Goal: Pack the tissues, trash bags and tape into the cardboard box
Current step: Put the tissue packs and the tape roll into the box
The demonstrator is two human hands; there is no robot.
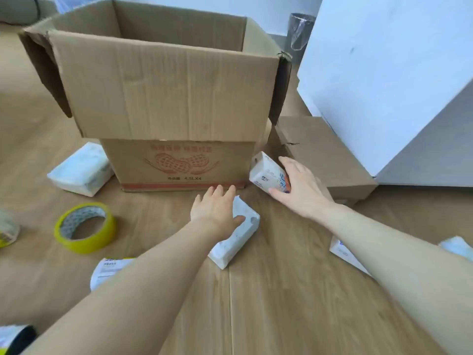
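An open cardboard box with raised flaps stands on the wooden floor. My left hand rests on a white tissue pack in front of the box, fingers over its top. My right hand grips a second tissue pack, tilted up by the box's right corner. Another tissue pack lies left of the box. A yellow tape roll lies flat at the left. More white packs show under my arms.
A flattened cardboard piece lies to the right of the box. A large white cabinet stands at the right, a lined bin behind it. Partly seen rolls lie at the left edge and the bottom-left corner.
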